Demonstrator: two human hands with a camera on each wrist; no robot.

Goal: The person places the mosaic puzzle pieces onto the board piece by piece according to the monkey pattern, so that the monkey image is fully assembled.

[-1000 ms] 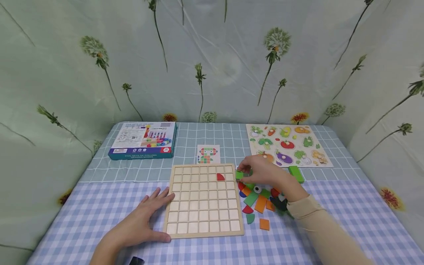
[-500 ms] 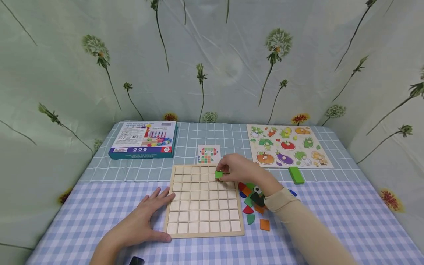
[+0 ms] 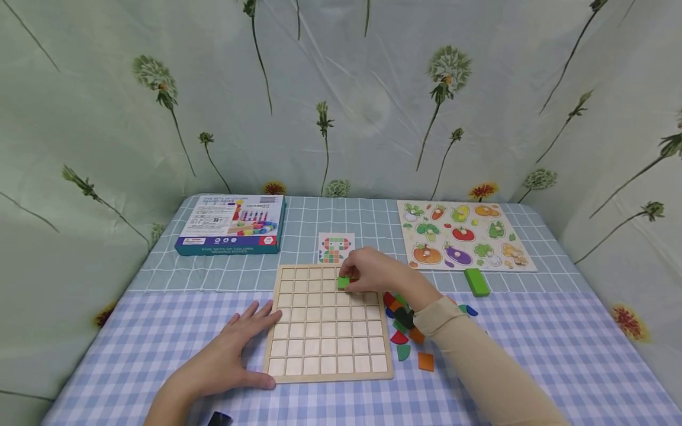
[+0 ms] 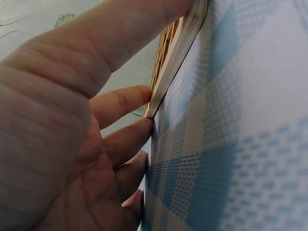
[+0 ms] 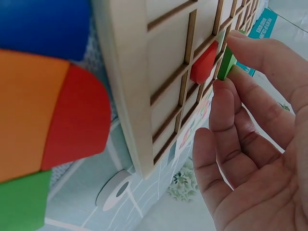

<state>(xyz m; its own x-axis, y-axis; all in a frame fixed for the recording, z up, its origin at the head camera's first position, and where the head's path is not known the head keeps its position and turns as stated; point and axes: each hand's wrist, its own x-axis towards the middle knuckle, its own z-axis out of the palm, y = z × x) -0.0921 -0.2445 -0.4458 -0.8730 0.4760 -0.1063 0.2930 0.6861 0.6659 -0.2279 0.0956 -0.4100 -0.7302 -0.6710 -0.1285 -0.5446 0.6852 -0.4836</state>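
Observation:
A wooden grid board (image 3: 327, 331) lies flat in the middle of the table. My left hand (image 3: 226, 349) rests against its left edge, fingers spread and straight; the left wrist view shows thumb and fingertips touching the frame. Over the upper part of the grid, my right hand (image 3: 375, 271) pinches a green square tile (image 5: 227, 62) between thumb and index finger. Beside that tile, a red quarter-circle tile (image 5: 204, 62) sits in a cell, mostly covered by my right hand in the head view. A pattern card (image 3: 336, 247) lies just behind the board.
Loose coloured tiles (image 3: 403, 352) are heaped right of the board, partly under my right forearm. A green block (image 3: 476, 282) and a vegetable puzzle board (image 3: 463, 236) lie farther right. A boxed set (image 3: 230, 225) stands back left. A small black object (image 3: 219, 419) is at the front edge.
My right hand has carried the green square tile leftward from beside the heap to over the grid, left of the red tile. The left hand has stayed put.

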